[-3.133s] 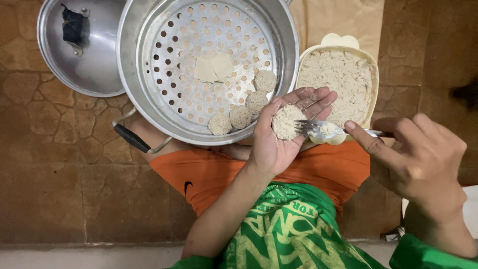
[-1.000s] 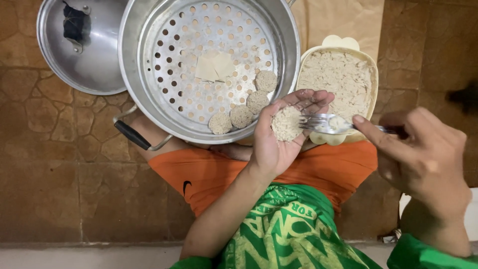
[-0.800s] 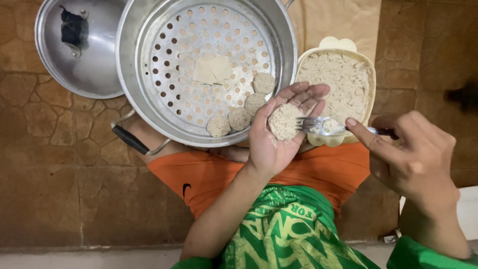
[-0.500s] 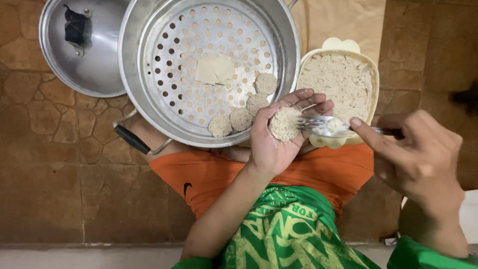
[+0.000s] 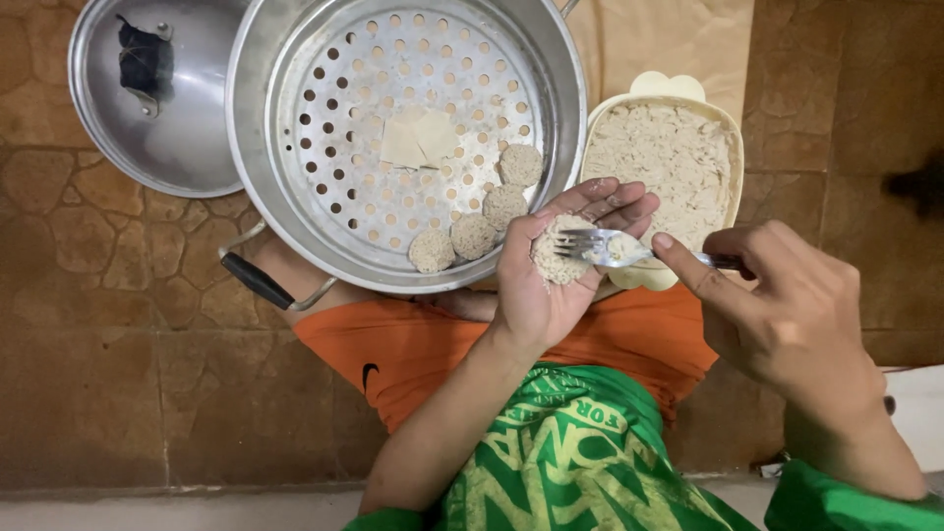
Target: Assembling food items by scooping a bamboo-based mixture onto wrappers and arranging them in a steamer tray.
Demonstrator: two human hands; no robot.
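Head view: my left hand [image 5: 539, 285] lies palm up, fingers [image 5: 612, 197] loosely cupped around a lump of minced filling [image 5: 553, 258]. My right hand [image 5: 787, 305] pinches a fork [image 5: 602, 246], tines touching that lump. Beyond my fingertips sit the cream tub of filling [image 5: 661, 147] and the perforated steamer tray [image 5: 393, 128] with four balls [image 5: 474, 234].

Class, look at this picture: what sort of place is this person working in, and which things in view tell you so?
Probably a home cooking spot on a stone-patterned floor, not a counter. The clues: a metal steamer pot with a perforated tray holding four round patties, its lid lying beside it, and a tub of minced mixture.
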